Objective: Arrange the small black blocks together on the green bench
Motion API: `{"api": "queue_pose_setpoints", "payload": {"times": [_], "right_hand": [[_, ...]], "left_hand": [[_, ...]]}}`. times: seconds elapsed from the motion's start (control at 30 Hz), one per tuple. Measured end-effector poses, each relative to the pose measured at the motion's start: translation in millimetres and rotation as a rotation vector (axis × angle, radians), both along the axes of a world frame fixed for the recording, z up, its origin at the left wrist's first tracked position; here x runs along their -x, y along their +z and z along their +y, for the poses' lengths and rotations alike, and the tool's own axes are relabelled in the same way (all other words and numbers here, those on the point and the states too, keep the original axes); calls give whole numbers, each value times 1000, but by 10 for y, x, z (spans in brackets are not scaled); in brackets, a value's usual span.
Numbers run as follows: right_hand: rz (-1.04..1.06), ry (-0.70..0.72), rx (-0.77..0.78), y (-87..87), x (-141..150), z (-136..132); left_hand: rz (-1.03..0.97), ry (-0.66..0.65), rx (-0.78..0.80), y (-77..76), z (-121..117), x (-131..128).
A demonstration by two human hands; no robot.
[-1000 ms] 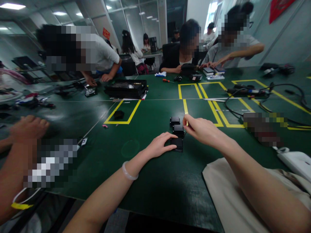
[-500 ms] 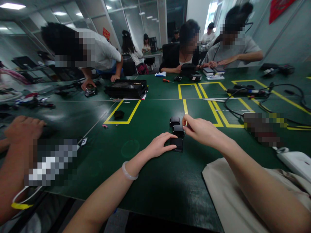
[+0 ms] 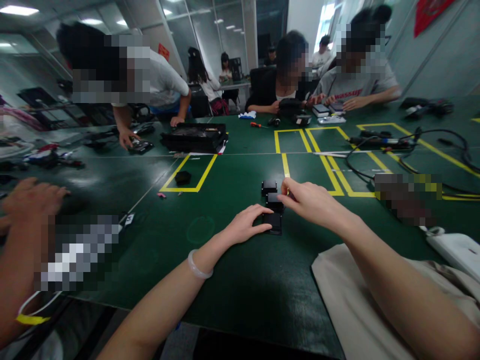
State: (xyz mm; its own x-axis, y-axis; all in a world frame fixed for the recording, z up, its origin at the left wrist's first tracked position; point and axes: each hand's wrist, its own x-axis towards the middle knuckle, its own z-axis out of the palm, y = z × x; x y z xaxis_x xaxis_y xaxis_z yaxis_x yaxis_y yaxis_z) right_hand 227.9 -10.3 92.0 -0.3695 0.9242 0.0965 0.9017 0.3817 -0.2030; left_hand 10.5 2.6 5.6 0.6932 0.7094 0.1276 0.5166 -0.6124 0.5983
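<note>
Three small black box-like pieces lie in a short row on the green table [image 3: 232, 280]. My left hand [image 3: 243, 223] holds the nearest black box [image 3: 273, 222] at its left side, with thumb and index finger placed on its near and far edges. Just beyond it sits the middle black box [image 3: 275, 199], and the farthest black box [image 3: 269, 186] is behind that. My right hand [image 3: 305, 196] has thumb and fingertips pinched together at the middle box's right edge. Whatever is between those fingertips is too small or hidden to make out.
Yellow tape [image 3: 198, 189] marks rectangles on the table; a dark piece [image 3: 182, 177] lies in the left one. Cables [image 3: 375, 171] and a white device [image 3: 455, 252] are at right, beige cloth [image 3: 337, 280] by my right arm. A co-worker's hand [image 3: 35, 200] rests at left; others work opposite.
My right fingertips have shifted slightly at the middle box; my left hand stays put. Across the table, a co-worker at left has moved a dark item and lowered it flat.
</note>
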Motion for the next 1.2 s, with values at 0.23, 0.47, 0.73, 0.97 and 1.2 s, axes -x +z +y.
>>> {"api": "queue_pose_setpoints", "payload": {"times": [0.23,0.47,0.73,0.97,1.2], "right_hand": [[-8,21,6,-16,-14,12],[-7,-18,-7,-12,-1,10],[21,23,9,-17,-15,16],[-31,-22,-7,-21,-6,19],[-1,-10,-10,-18,-8,7]], "left_hand": [[-2,-2,12,4,-2,11],[-9,-1,9,-2,-1,7],[-9,1,13,8,-5,14],[-1,-2,3,6,-1,6],[-1,5,10,-3,-3,11]]}}
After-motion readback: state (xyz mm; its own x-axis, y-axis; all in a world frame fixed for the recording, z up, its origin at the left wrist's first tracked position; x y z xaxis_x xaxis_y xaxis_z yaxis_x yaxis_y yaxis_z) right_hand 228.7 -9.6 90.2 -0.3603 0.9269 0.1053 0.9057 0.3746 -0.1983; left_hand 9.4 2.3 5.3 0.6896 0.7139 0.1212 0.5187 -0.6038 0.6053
